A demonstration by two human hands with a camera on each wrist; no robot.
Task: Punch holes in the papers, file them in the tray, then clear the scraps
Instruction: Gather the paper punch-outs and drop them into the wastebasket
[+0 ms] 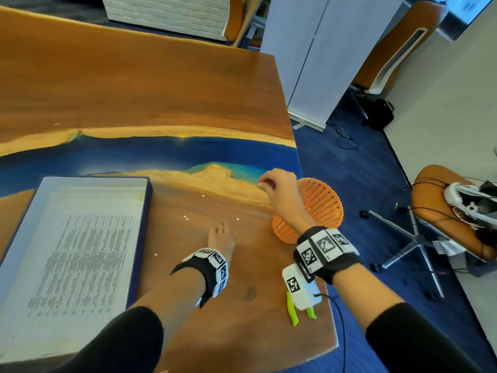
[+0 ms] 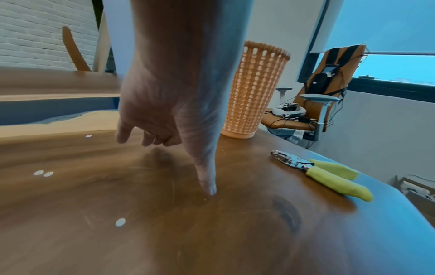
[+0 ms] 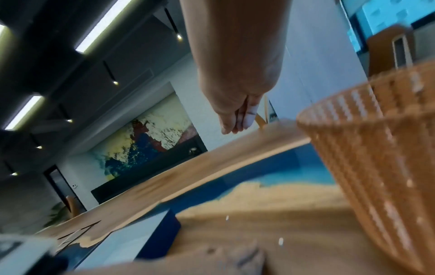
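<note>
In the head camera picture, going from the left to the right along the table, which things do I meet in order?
Tray with papers → scattered scraps → left hand → right hand → orange basket.

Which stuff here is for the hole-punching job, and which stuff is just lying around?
For the job:
tray with the papers
hole punch
paper dots on the table
orange basket
left hand, right hand

Just lying about:
chair with cables
black bag on the floor
</note>
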